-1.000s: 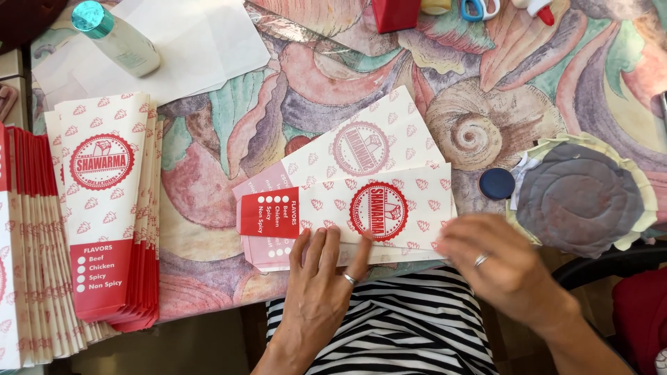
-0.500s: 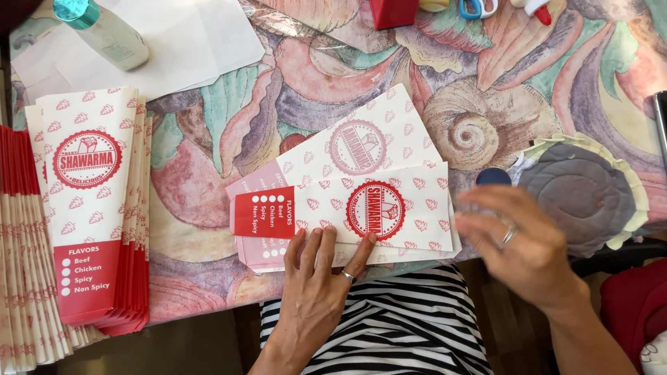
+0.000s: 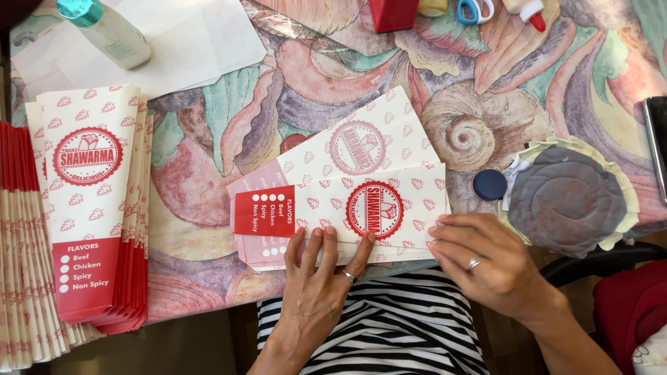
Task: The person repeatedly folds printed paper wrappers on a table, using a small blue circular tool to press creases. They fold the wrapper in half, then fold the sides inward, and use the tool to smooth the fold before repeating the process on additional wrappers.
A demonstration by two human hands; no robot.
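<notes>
On the colourful shell-patterned tablecloth (image 3: 229, 132), the left hand (image 3: 321, 281) and right hand (image 3: 490, 260) lie apart, fingers flat, pressing a red-and-white paper bag (image 3: 347, 212).

bottle (image 3: 111, 31) | scissors (image 3: 476, 10) | blue cap (image 3: 490, 185) | grey disc (image 3: 566, 201)

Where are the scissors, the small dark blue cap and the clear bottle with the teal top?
scissors (image 3: 476, 10), head view, on the blue handle loops at the top edge.
dark blue cap (image 3: 490, 185), head view, on its round top.
clear bottle (image 3: 111, 32), head view, on its body.
</notes>
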